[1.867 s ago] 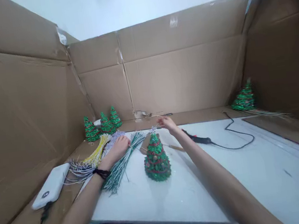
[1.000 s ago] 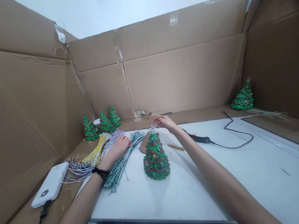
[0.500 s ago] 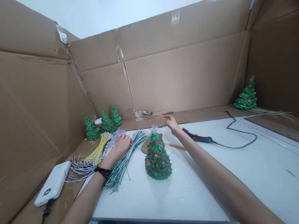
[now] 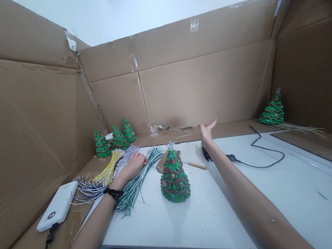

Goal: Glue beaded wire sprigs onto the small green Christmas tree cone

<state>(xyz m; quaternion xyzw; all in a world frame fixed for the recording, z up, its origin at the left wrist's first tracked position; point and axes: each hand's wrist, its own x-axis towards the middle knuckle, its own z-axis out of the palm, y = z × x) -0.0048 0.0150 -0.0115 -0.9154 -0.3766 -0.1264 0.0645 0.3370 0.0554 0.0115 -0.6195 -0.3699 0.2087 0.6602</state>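
Note:
A small green Christmas tree (image 4: pixel 174 179) with red garland and a clear star on top stands upright on the white table. My left hand (image 4: pixel 137 162) lies at the upper part of a bundle of green and white strands (image 4: pixel 134 186); its fingers are curled, and whatever is under them is hidden. Thumb and fingers spread, my right hand (image 4: pixel 206 133) is empty near the table's back edge. Below it, partly covered by the wrist, is a black glue gun (image 4: pixel 206 154). A thin pale strand (image 4: pixel 179 131) rests on the cardboard behind the tree.
Yellow strands (image 4: pixel 110 167) and a white power bank (image 4: pixel 58 205) with a black cable are on the left. More trees stand at back left, one tree (image 4: pixel 272 109) at back right. A wooden-handled tool (image 4: pixel 198 165) lies beside the middle tree. Cardboard walls (image 4: pixel 210 85) surround the table.
My right hand has let go of the thin pale strand, moved right and spread its fingers. The strand now lies at the back. My left hand has barely moved.

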